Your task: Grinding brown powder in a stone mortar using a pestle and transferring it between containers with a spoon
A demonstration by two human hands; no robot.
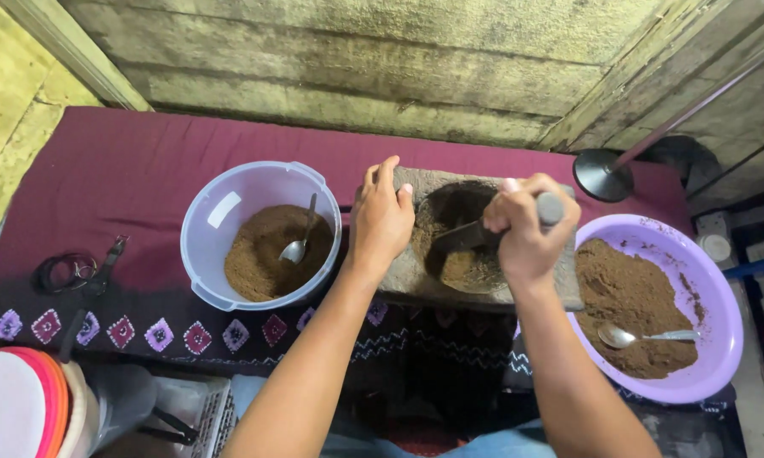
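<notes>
Maroon cloth; pestle tip hidden

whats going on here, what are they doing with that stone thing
A person is grinding brown powder in a stone mortar on a maroon cloth. The right hand grips a pestle angled down into the hollow, while the left hand rests on the mortar's rim, steadying it. To the left sits a pale bowl of the same brown powder with a spoon in it; to the right, a purple basin holds more powder and another spoon.
</notes>
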